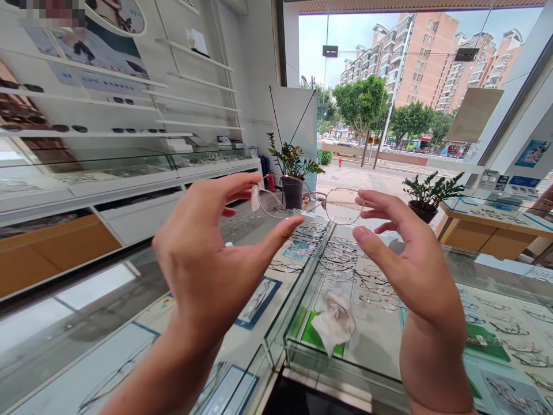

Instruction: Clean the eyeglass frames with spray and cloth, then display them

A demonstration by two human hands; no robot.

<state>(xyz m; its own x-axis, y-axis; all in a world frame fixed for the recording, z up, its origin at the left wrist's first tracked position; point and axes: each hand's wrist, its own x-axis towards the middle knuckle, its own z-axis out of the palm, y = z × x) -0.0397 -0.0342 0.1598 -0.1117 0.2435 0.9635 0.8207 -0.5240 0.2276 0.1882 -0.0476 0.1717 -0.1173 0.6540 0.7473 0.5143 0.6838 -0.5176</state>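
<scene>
Left hand [207, 248] is closest, finger and thumb wide apart, holding one end of the glasses [344, 206]. Right hand [406, 253] touches the other end, thumb away; I can't tell if it grips. The glasses are up, not put down yet. Below them, a crumpled cloth [334, 323] lies on the glass counter [375, 344].

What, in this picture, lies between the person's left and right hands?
In the head view, a pair of glasses spans the gap between the left hand and right hand, with a potted plant farther back.
</scene>
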